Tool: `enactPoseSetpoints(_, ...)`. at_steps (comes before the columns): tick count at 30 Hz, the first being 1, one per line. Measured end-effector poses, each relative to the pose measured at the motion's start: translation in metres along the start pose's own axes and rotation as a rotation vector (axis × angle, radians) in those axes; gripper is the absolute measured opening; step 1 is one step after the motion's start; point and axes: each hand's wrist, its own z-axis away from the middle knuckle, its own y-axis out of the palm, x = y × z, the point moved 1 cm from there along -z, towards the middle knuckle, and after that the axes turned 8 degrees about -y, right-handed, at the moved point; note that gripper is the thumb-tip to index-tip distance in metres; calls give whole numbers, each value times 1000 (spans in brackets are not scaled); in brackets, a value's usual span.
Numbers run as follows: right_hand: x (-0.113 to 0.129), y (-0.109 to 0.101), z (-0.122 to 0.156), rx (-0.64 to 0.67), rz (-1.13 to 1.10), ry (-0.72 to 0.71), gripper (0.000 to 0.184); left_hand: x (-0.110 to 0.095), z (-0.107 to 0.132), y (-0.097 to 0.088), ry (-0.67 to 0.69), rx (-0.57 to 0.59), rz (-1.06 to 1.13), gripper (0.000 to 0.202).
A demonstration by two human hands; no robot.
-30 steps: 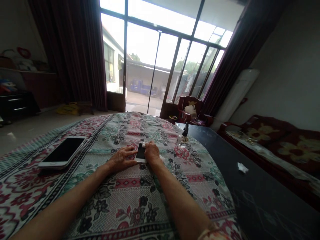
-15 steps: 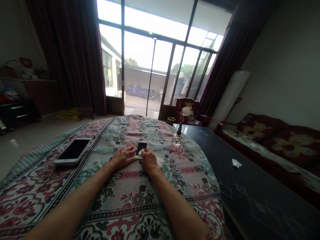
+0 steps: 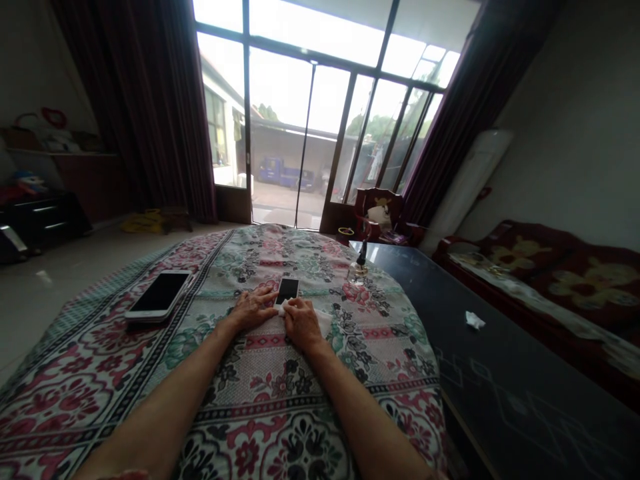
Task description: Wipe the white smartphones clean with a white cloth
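A small white phone [image 3: 289, 289] with a dark screen lies face up on the flowered tablecloth [image 3: 270, 383]. My left hand [image 3: 253, 309] rests flat, its fingers stretched out beside the phone's left edge. In my closed right hand [image 3: 303, 325] is a white tissue [image 3: 325, 323], pinched at the lower end of the phone; part of it sticks out right of the hand. To the left lies a larger white phone [image 3: 159, 295], seemingly on top of another flat device. A clear bottle [image 3: 357, 273] with a black top stands beyond my right hand.
Right of the round table is a low dark table [image 3: 500, 387] with a crumpled white tissue [image 3: 474, 321] on it. A red sofa [image 3: 565, 267] runs along the right wall. Behind stand a wooden chair [image 3: 380, 210] and glass doors [image 3: 285, 147].
My right hand has drawn the tissue down the screen to the phone's lower edge. My left hand stays beside the phone. The whole view has shifted slightly.
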Motion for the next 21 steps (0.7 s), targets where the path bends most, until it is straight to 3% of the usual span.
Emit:
enactPoseSetpoints(7, -4, 1, -6, -18, -58, -40, 20, 4, -1, 0, -4, 23, 63, 52)
enactPoseSetpoints(14, 4, 6, -20, 30, -34, -64, 19, 12, -4, 6, 36, -37, 115, 43)
enactPoseSetpoints(21, 2, 9, -33, 94, -19, -63, 19, 14, -5, 8, 25, -25, 151, 44)
